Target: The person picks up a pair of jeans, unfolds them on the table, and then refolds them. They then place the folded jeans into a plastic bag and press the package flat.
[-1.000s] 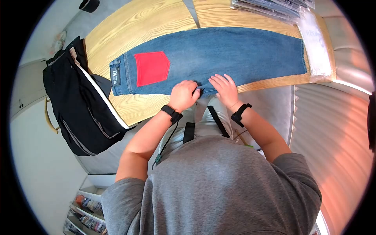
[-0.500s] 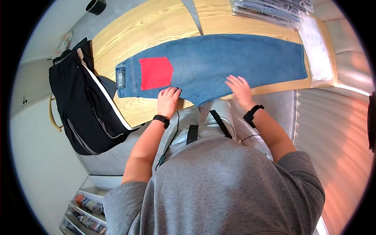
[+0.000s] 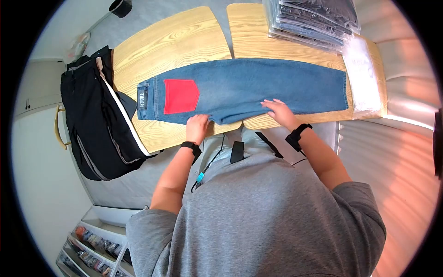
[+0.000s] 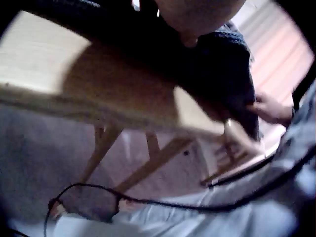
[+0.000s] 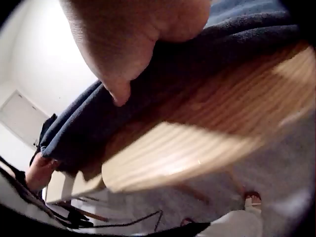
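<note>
Blue jeans with a red back pocket lie folded lengthwise across the table, waistband at the left. The waistband bears a dark label reading "DESIGNER". My left hand has its fingers bent over the near edge below the pocket and grips the denim there. Beside it the crotch fabric bunches in small folds. My right hand rests on the near edge of the leg with fingers spread. In the right wrist view, the thumb lies against the denim.
Black trousers hang over the table's left end. At the back right stands a stack of plastic-bagged garments, with a white plastic packet by the right edge. A gap separates the two wooden tabletops.
The left hand moved left from the crotch to the edge below the pocket. The crotch point, which stuck out over the table edge, is now drawn in. The right hand came back onto the leg.
</note>
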Action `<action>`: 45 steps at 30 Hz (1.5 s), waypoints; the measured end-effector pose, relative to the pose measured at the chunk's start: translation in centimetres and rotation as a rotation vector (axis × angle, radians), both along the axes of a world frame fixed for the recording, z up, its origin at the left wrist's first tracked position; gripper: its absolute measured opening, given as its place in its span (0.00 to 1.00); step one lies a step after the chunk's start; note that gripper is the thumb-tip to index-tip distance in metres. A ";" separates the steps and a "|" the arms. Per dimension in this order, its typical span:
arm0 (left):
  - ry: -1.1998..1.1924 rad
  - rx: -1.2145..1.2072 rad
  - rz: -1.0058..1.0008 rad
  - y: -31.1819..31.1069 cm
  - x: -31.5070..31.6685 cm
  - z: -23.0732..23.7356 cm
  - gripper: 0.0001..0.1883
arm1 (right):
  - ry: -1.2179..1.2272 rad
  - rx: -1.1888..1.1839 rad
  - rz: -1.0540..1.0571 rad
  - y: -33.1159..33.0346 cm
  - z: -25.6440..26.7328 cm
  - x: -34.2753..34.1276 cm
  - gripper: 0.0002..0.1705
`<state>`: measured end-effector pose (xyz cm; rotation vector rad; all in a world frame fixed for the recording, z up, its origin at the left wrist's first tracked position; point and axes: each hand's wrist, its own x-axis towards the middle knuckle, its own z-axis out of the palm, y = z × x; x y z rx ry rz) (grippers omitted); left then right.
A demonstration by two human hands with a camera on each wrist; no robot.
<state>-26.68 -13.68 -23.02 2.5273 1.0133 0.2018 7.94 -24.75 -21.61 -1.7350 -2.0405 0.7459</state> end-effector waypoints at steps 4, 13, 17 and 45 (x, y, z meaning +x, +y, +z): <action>0.030 -0.202 0.231 2.3 1.6 0.8 0.13 | 0.136 -0.256 -0.164 2.7 1.6 1.3 0.17; 0.083 0.095 0.271 2.6 3.4 -1.1 0.17 | -0.301 0.010 -0.245 4.3 -0.8 -1.6 0.13; 0.282 -0.141 0.291 2.8 3.4 -0.7 0.21 | -0.412 0.044 -0.266 3.6 -1.0 -1.9 0.15; 0.317 0.209 0.340 5.9 -2.8 -1.2 0.15 | -0.363 0.063 -0.494 3.1 -2.9 -1.6 0.16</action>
